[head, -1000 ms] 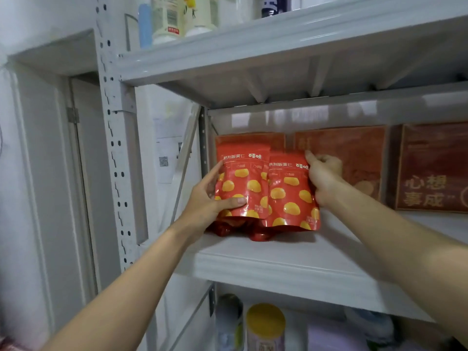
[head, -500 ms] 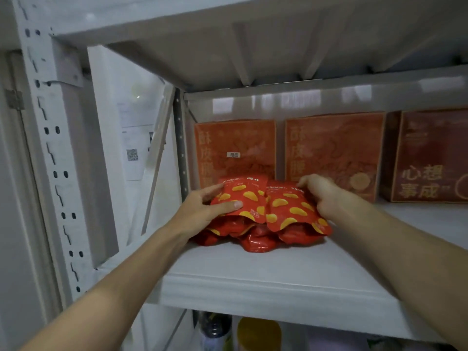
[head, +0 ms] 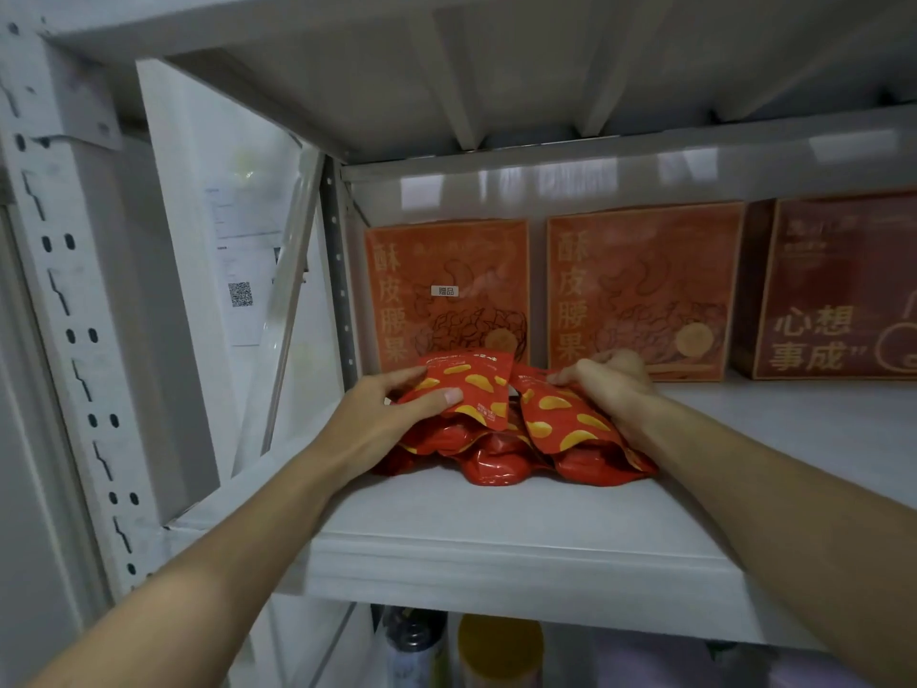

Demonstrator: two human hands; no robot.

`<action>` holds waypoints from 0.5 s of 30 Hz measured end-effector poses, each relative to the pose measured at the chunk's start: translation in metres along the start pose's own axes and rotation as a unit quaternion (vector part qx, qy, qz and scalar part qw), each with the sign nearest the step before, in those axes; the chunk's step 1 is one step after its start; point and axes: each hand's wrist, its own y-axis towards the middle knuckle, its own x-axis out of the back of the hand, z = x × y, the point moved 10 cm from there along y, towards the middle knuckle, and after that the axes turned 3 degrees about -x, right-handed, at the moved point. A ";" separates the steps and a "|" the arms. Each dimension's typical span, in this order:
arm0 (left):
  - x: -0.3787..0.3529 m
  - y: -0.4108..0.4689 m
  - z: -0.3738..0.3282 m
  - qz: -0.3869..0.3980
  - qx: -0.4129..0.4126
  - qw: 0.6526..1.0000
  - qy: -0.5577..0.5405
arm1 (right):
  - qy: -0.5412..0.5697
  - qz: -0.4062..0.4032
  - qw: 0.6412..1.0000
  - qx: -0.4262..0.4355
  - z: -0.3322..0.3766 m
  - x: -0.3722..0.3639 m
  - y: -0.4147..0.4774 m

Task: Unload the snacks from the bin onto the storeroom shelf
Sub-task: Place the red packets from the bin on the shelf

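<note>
Several red snack pouches with yellow shapes lie in a pile at the left of the white shelf board. My left hand grips the top left pouch, thumb on its face and fingers behind it. My right hand holds the right pouch by its upper edge, fingers curled over it. Both pouches lean back almost flat on the pile. The bin is out of view.
Two orange boxes and a darker red box stand along the back of the shelf. A perforated white upright and a diagonal brace flank the left. Bottles and a yellow-lidded jar sit on the shelf below.
The two pouches that my hands held upright have been tipped down onto the pile. My view has moved closer to the shelf; both hands still hold the pouches.
</note>
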 end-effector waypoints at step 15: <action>-0.011 -0.004 -0.017 0.035 -0.050 0.998 0.017 | -0.189 -0.022 0.976 0.106 0.019 -0.003 -0.003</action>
